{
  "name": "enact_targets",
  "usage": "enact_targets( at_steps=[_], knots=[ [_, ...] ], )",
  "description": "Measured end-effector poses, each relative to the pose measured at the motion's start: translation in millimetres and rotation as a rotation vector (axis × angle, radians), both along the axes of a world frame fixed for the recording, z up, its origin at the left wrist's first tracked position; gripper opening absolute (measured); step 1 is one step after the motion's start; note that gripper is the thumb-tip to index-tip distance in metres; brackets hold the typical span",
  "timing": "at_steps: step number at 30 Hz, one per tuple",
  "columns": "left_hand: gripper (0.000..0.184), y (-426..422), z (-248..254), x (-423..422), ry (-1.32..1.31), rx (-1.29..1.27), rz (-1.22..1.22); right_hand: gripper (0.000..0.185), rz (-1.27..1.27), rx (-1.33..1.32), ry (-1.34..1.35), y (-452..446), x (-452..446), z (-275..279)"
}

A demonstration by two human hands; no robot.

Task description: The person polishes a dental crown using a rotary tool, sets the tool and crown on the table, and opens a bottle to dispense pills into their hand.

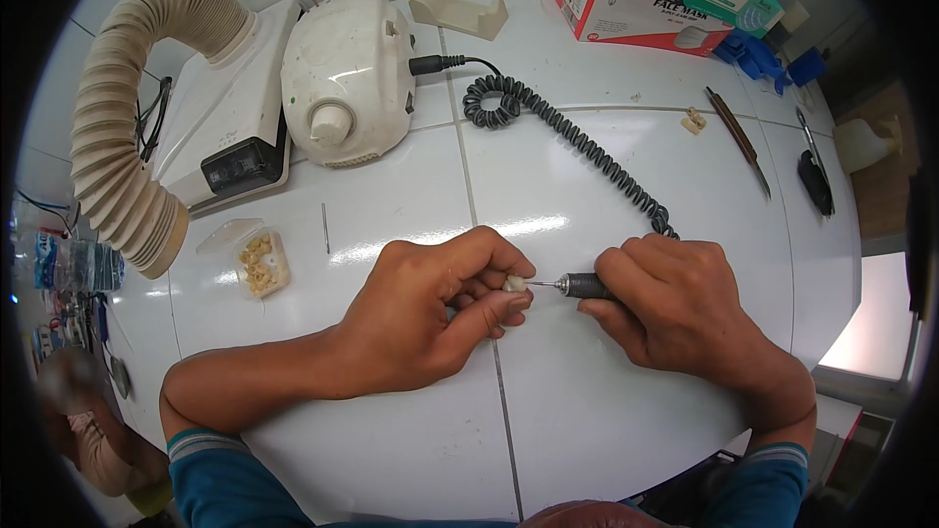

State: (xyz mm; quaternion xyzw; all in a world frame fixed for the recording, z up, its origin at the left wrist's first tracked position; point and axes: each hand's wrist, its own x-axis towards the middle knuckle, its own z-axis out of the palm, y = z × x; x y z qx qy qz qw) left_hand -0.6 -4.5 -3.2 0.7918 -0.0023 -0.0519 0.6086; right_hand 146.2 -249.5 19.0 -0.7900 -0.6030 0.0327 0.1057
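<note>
Between the thumb and fingertips of my left hand (430, 308) is a small whitish piece (514, 284) that looks like a dental crown; the fingers partly cover it. My right hand (675, 303) is wrapped around a dark rotary handpiece (585, 286), held level and pointing left. Its thin metal bur (541, 284) reaches the whitish piece; whether it touches cannot be made out. From behind the right hand, a black coiled cord (587, 147) runs up to the white control unit (349, 78).
A ribbed suction hose (122, 127) arches at the left. Below it stands an open box of yellowish pieces (262, 264), near a thin metal rod (326, 228). At right lie a brown pen-like tool (738, 140) and a knife-like tool (814, 166). Mask boxes (636, 15) stand behind. Another person sits lower left.
</note>
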Motion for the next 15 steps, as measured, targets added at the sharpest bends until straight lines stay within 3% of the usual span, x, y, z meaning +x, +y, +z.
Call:
enact_targets(
  at_steps=[15],
  knots=[
    [0.019,0.9,-1.7,0.1,-0.020,0.025,-0.012,0.030,0.011,0.016,-0.009,-0.2,0.2,-1.0]
  ],
)
